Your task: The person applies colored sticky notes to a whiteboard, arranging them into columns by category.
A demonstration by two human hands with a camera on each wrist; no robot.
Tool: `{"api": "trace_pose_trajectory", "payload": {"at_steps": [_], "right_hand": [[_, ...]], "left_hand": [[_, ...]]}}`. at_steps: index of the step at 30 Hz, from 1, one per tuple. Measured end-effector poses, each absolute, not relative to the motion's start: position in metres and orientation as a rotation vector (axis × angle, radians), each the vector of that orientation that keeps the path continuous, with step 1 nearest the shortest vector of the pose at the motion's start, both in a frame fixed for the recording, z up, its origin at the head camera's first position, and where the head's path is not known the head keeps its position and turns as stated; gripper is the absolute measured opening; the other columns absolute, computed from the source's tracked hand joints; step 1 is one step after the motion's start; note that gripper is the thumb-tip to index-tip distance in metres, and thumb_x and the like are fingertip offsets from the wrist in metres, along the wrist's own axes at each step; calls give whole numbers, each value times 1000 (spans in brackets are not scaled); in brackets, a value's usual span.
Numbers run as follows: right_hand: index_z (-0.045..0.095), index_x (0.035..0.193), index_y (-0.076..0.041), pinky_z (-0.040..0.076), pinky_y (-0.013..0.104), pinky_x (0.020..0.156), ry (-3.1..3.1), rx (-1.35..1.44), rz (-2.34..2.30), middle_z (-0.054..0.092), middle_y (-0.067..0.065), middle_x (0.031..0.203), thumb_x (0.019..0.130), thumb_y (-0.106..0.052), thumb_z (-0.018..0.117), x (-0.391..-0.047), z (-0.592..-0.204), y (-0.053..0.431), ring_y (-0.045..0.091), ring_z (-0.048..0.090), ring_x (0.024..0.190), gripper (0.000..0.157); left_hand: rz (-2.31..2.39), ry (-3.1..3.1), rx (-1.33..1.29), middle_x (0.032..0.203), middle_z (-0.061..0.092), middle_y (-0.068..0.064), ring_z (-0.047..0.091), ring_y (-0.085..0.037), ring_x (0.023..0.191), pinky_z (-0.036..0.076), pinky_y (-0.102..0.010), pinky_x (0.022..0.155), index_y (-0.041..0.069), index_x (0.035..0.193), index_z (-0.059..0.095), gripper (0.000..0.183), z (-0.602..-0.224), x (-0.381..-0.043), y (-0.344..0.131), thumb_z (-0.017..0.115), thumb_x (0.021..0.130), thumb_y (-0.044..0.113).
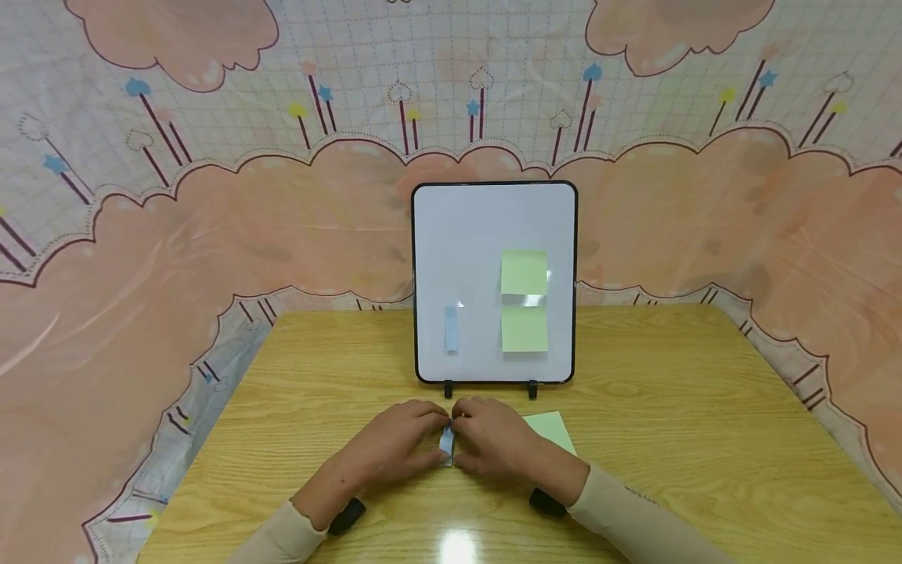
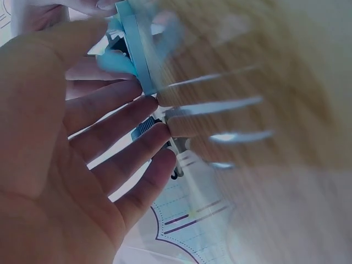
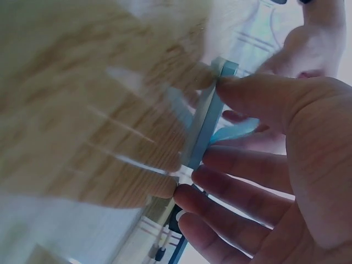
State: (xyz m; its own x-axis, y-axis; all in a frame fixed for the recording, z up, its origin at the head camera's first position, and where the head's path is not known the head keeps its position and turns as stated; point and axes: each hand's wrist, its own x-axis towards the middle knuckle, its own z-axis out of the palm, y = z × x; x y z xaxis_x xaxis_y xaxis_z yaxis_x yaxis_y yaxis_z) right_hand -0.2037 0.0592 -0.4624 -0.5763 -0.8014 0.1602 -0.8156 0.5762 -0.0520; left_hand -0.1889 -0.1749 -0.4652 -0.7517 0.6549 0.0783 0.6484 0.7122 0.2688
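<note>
A narrow pad of blue sticky notes lies on the table between the two hands. Its top strip is lifted and bowed up off the thin stack. My right hand holds the pad from the right, thumb at the near end and index fingertip by the far end. From the left, my left hand has its thumb against the lifted strip, its index fingertip at the pad's far end. The other fingers of both hands stretch forward, tips low over the table.
A black-framed whiteboard stands on two small black feet behind the hands. It carries one blue strip and two green sticky notes, an upper and a lower one. Green sticky paper lies partly behind the right wrist.
</note>
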Motion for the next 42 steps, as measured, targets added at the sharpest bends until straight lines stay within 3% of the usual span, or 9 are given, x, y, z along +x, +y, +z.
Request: {"api": "trace_pose_trajectory", "payload": {"at_steps": [4,9,18,28,37,42], "right_hand": [[77,116,-12,56,35,95,-2697,1368,202,68,2,124,93,-45,81,-204,-463,59,19,67,108,41],[78,112,-12,56,35,93,-2683,1351,265,68,2,121,96,-45,77,-203,-463,59,19,67,105,37],[78,99,-16,55,31,82,-2648,1334,284,68,-2,106,96,-40,77,-205,-465,53,15,65,91,24],[76,82,-20,48,26,62,-2593,1316,265,63,-4,85,97,-26,75,-209,-463,43,11,59,71,17],[76,80,-17,52,26,66,-2598,1289,249,68,-4,85,98,-21,76,-214,-462,43,12,64,75,19],[67,69,-18,44,23,58,-2573,1285,292,64,-5,76,95,-14,76,-216,-463,43,10,58,66,27]], "left_hand": [[459,2884,1101,139,66,3,61,-18,132,49,-41,112,14,139,69,42,-465,-190,-175,64,107,40],[445,2906,1126,135,69,2,64,-18,128,51,-41,110,13,135,71,37,-465,-189,-175,64,107,37],[495,3017,1229,102,72,11,69,-8,96,58,-35,90,19,103,78,6,-466,-190,-174,74,100,23],[499,3022,1258,84,65,16,60,1,77,56,-34,80,23,88,76,13,-465,-191,-173,74,100,24],[538,2985,1360,81,66,14,59,2,75,56,-31,80,21,85,77,12,-466,-192,-172,78,97,22],[604,2857,1499,91,67,13,62,1,86,55,-28,85,20,91,78,7,-466,-190,-171,78,98,22]]}}
